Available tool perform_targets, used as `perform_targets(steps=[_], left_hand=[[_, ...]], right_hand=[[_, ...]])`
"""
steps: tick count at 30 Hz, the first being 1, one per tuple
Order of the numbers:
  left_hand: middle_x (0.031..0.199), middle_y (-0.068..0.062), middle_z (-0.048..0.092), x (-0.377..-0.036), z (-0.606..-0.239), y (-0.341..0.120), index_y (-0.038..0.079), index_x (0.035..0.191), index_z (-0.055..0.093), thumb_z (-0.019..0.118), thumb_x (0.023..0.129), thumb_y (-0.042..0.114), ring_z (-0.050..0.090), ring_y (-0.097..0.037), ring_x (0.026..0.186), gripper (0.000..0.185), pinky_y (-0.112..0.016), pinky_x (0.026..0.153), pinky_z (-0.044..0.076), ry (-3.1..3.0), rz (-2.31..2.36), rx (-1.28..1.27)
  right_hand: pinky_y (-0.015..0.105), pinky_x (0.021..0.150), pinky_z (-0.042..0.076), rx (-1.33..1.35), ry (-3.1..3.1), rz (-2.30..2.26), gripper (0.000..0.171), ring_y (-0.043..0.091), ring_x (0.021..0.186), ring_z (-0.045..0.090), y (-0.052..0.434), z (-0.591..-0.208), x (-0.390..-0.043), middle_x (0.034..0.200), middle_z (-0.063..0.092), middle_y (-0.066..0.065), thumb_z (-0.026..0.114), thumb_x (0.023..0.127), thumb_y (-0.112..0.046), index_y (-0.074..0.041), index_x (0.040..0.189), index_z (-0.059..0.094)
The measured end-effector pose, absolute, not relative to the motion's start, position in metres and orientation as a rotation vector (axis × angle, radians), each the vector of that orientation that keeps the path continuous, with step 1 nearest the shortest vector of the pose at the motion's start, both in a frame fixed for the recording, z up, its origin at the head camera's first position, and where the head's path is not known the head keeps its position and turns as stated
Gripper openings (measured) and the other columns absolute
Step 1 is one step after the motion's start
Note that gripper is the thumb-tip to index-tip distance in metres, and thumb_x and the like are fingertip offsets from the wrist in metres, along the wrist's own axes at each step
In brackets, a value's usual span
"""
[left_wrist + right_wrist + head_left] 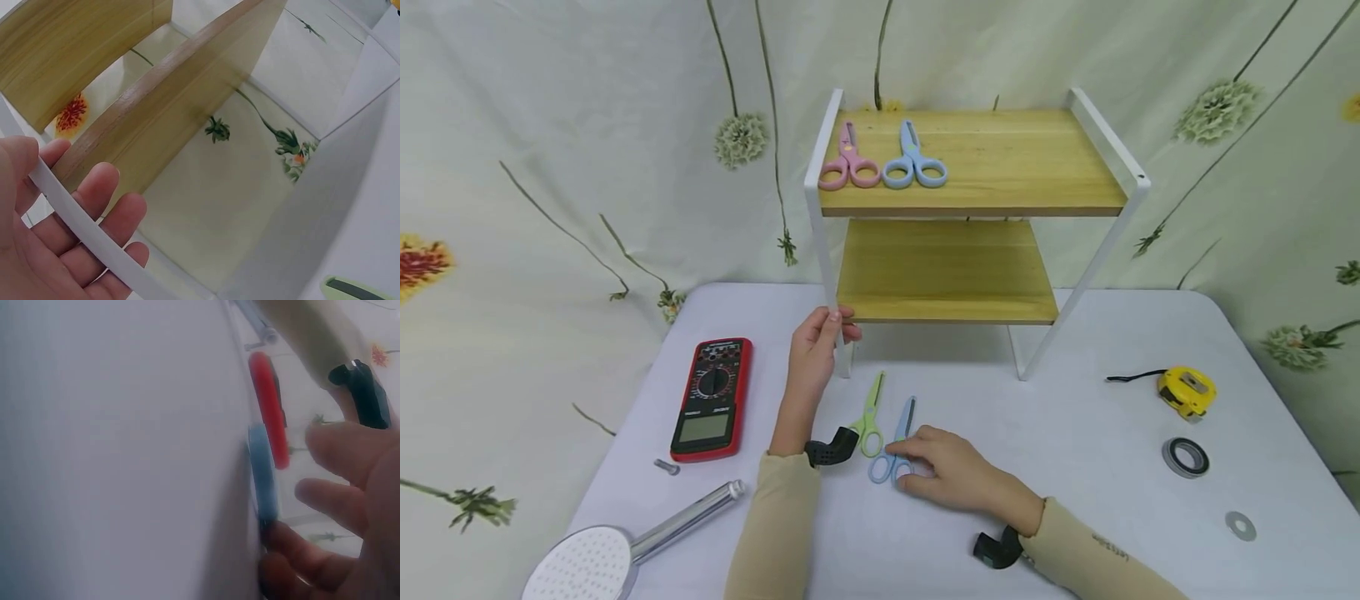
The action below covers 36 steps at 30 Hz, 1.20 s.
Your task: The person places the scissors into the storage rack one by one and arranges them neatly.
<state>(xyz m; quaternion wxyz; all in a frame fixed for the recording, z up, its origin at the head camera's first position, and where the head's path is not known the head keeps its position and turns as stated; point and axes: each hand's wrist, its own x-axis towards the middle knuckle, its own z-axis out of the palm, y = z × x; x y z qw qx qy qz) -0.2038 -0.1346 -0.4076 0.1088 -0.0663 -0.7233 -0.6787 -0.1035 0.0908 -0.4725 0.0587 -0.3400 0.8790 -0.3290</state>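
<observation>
My left hand point(815, 348) grips the front left leg of a two-tier shelf with a white metal frame point(821, 242) and wooden boards. In the left wrist view its fingers point(119, 219) curl round the white bar. Over the handles of light blue scissors point(901, 429) on the table lies my right hand point(951, 468), its fingers loosely spread and touching or close above them. Seen by the right wrist camera, the blue handle point(264, 475) lies flat, with thumb and fingers apart. Green scissors point(870, 417) lie just left of the blue pair.
Pink scissors point(848, 158) and another blue pair point(912, 158) lie on the top board. At left are a red multimeter point(712, 398), a bolt point(667, 467) and a shower head point(583, 567). At right: a yellow tape measure point(1187, 392), black tape roll point(1185, 457) and washer point(1241, 526).
</observation>
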Motion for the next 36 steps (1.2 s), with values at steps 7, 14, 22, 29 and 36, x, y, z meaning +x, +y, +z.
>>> perform_targets(steps=[7, 14, 22, 29, 36], left_hand=[[0.074, 0.014, 0.068, -0.2051, -0.4066, -0.1355, -0.008, 0.110, 0.064, 0.046, 0.109, 0.016, 0.068, -0.003, 0.077, 0.030, -0.021, 0.083, 0.052, -2.129, -1.995, -0.191], [0.073, 0.014, 0.069, -0.2043, -0.4079, -0.1344, -0.008, 0.110, 0.063, 0.046, 0.108, 0.015, 0.068, -0.003, 0.076, 0.029, -0.021, 0.082, 0.051, -2.121, -2.000, -0.177], [0.074, 0.013, 0.068, -0.2025, -0.4077, -0.1334, -0.007, 0.110, 0.064, 0.046, 0.109, 0.016, 0.068, -0.002, 0.076, 0.030, -0.022, 0.083, 0.050, -2.131, -1.998, -0.173], [0.074, 0.014, 0.068, -0.2017, -0.4072, -0.1332, -0.007, 0.111, 0.064, 0.045, 0.109, 0.016, 0.067, -0.002, 0.078, 0.029, -0.022, 0.084, 0.049, -2.146, -1.994, -0.173], [0.074, 0.014, 0.068, -0.2015, -0.4063, -0.1339, -0.007, 0.111, 0.064, 0.045, 0.109, 0.016, 0.067, -0.001, 0.078, 0.030, -0.023, 0.085, 0.049, -2.146, -1.990, -0.174]], right_hand=[[0.015, 0.070, 0.036, -1.162, 2.739, -0.832, 0.036, 0.001, 0.082, 0.049, 0.0870, -0.4734, -0.1010, 0.102, 0.064, -0.002, 0.075, 0.091, -0.032, -0.020, 0.125, 0.074], [0.016, 0.067, 0.036, -1.049, 2.783, -0.922, 0.025, 0.002, 0.078, 0.047, 0.0852, -0.4772, -0.0983, 0.098, 0.064, -0.002, 0.078, 0.088, -0.027, -0.019, 0.111, 0.079], [0.023, 0.069, 0.046, -0.855, 2.942, -0.925, 0.016, 0.009, 0.079, 0.056, 0.0852, -0.4761, -0.0948, 0.088, 0.064, -0.003, 0.083, 0.080, -0.024, -0.018, 0.090, 0.073], [0.021, 0.061, 0.040, -0.804, 2.968, -0.885, 0.025, 0.004, 0.072, 0.048, 0.0857, -0.4774, -0.0938, 0.085, 0.060, -0.005, 0.084, 0.080, -0.035, -0.018, 0.091, 0.069], [0.019, 0.057, 0.035, -0.770, 3.007, -0.886, 0.029, 0.003, 0.067, 0.042, 0.0838, -0.4792, -0.0946, 0.079, 0.057, -0.006, 0.086, 0.077, -0.035, -0.017, 0.087, 0.066]])
